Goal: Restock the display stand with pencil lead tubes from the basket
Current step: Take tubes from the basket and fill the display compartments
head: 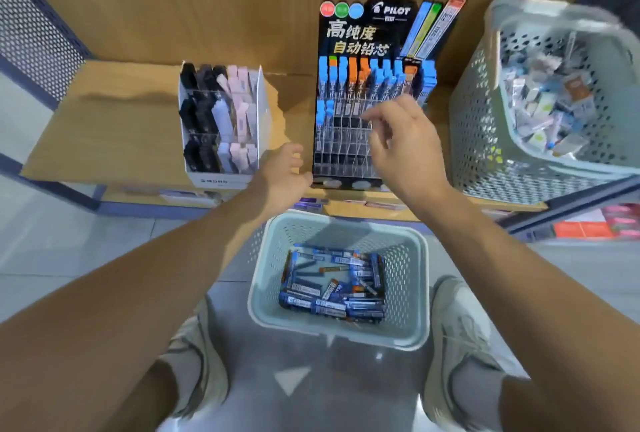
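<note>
Floor, between my shoes: basket (pixel 414 320), pale and perforated. Pencil lead tubes (pixel 332 293) lie loose in its bottom, mostly blue, a few orange, crossing every way. Plenty left.

At the shelf (pixel 104 126) edge: my left hand (pixel 285 172), fingers loosely curled, nothing in it that I can see. It sits just beside the lower left corner of the display stand (pixel 337 154); touching or not, cannot tell.

My right hand (pixel 401 144) is up before the stand's middle rows, thumb and forefinger drawn close, other fingers curled. Blurred, so I cannot tell whether a tube is pinched there.

Stand: top row full of upright blue and orange tubes, second row filled only at its left, lower clear slots bare.

Judgement: this is the placing step, and the task is early. One tube per slot, upright, colour matched to its column, working along from where the stock ends. Brace the stand with the left hand so it does not shift.

Farther: white box (pixel 221 120) of dark and pale items to the left, and a large basket (pixel 485 126) of mixed stock to the right.
</note>
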